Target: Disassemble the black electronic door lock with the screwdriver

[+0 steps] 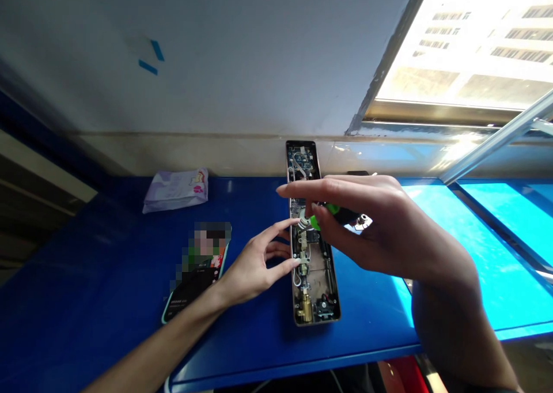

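Note:
An opened electronic door lock (317, 278), a long narrow housing with metal parts, wires and a circuit board inside, lies lengthwise on the blue table. My left hand (254, 266) grips its left side, with the thumb and index finger reaching over the edge onto the inner parts. Above the lock, my right hand (375, 226) holds a green and black screwdriver (332, 208) between thumb and fingers, index finger stretched out. The screwdriver points down toward the middle of the lock; its tip is hard to make out.
A phone (194, 283) with a lit screen lies left of the lock on the blue table (259, 341). Farther back sits a light purple packet (176, 190). Small metal parts (363, 223) and a dark object (358, 173) are partly behind my right hand. A wall and window stand behind.

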The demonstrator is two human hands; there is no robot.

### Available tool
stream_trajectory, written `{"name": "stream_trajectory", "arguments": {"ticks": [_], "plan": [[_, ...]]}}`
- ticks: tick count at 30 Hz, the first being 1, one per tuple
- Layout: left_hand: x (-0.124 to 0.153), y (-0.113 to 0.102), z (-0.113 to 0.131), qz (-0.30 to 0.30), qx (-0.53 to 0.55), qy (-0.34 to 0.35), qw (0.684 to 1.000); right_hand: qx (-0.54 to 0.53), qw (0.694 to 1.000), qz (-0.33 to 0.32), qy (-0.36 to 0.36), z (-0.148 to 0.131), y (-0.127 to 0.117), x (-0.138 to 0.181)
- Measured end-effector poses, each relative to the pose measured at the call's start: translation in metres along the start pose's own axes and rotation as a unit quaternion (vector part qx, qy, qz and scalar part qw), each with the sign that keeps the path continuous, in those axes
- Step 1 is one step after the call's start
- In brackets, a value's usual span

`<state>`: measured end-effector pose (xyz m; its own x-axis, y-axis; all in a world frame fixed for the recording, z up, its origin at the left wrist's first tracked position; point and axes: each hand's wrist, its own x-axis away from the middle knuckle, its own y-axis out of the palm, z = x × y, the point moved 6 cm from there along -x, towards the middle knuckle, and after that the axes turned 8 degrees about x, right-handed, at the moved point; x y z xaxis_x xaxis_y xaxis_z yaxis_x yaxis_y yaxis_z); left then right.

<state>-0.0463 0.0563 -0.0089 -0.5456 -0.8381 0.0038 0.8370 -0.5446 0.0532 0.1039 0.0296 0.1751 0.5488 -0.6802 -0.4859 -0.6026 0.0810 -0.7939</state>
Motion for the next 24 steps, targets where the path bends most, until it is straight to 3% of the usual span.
{"name": "stream_trajectory", "arguments": {"ticks": [4,9,17,24], "plan": [[0.001,-0.001,-0.002,0.013,0.008,-0.005,1.000,0.010,1.000,-0.002,0.013,0.002,-0.001,0.001],[0.002,0.001,-0.001,0.009,0.000,0.000,1.000,0.108,0.990,0.090,0.024,0.008,-0.008,0.002],[0.002,0.000,0.001,0.009,-0.015,-0.006,1.000,0.046,0.999,0.001,-0.006,0.006,-0.010,0.008],[0.001,0.000,0.001,0.014,-0.034,-0.001,0.999,0.085,0.994,0.056,0.030,0.012,-0.012,0.005]]}}
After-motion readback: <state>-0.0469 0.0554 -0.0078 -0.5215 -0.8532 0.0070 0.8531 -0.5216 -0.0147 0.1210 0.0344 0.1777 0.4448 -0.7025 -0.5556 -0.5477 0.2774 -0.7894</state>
